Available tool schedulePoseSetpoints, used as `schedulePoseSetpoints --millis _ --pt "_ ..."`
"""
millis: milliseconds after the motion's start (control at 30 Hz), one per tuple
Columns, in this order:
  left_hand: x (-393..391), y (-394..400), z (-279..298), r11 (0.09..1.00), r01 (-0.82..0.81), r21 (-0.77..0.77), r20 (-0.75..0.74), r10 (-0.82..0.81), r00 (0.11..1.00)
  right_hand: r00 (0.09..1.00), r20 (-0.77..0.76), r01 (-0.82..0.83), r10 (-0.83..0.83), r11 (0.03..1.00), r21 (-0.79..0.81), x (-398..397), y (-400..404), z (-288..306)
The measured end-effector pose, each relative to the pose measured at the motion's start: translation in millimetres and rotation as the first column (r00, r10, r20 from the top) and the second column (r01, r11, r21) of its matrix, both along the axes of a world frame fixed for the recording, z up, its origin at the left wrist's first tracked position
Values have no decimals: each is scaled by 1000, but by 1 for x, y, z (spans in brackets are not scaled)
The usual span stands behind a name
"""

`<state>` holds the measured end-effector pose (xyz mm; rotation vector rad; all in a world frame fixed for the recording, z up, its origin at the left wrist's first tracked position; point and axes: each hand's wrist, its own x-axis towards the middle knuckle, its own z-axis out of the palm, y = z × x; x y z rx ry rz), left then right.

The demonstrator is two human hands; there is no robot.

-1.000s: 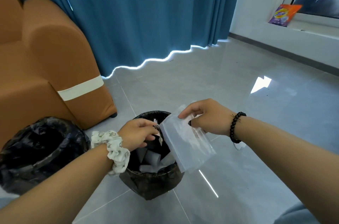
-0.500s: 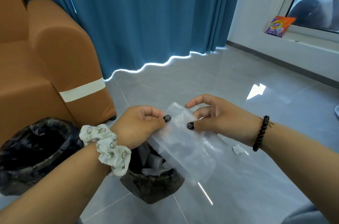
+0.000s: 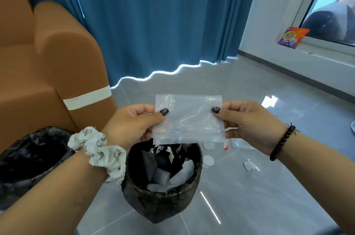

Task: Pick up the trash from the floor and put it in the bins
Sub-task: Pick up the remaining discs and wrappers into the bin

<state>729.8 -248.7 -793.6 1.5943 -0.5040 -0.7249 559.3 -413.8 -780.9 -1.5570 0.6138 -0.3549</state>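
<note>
Lined bin, far left: black bag (image 3: pixel 28 159) beside the orange sofa (image 3: pixel 48 73)
Left hand (image 3: pixel 132 125): pinching the left edge of the clear plastic bag (image 3: pixel 189 120), thumb on front
Clear plastic bag: held flat and upright between both hands, above the round bin (image 3: pixel 163 192)
Round bin: holds paper scraps
Right hand (image 3: pixel 247 121): pinching the bag's right edge
Floor (image 3: pixel 269 196): small scraps (image 3: pixel 249 166) right of the bin

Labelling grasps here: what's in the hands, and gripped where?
One clear, flat plastic bag, stretched between both hands above the dark round bin. Left hand pinches its left edge, right hand its right edge, thumbs on the front face.
</note>
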Motion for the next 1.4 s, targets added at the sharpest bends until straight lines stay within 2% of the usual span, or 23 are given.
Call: schedulePoseSetpoints --millis 133,400,600,767,967,1100,1233,1333,1400 --pt "2 0 0 999 -26 -20 33 26 999 994 -29 -106 107 994 37 -3 1 2" --pt "-6 -1 4 993 103 -52 22 -102 995 995 44 -100 93 978 181 -8 -8 10" --pt "-7 0 6 985 133 -112 8 -133 991 992 78 -115 102 975 189 -9 -6 12" --pt "-8 5 13 944 273 -187 -94 -294 951 991 109 -92 72 977 192 -8 -6 12" --pt "-9 5 13 937 202 -285 -189 -262 946 973 187 -182 135 948 262 -8 -5 14" --pt "-7 5 11 949 170 -267 -208 -229 951 968 187 -221 167 919 327 -8 -8 13" --pt "-6 6 12 950 211 -229 -219 -261 940 976 117 -206 181 944 256 -9 -8 12" --pt "-11 5 11 964 211 -160 -121 -232 965 984 64 -171 166 981 89 -8 -4 10" --pt "-14 3 10 971 198 -130 -64 -208 976 989 38 -145 143 988 48 -8 -6 7"
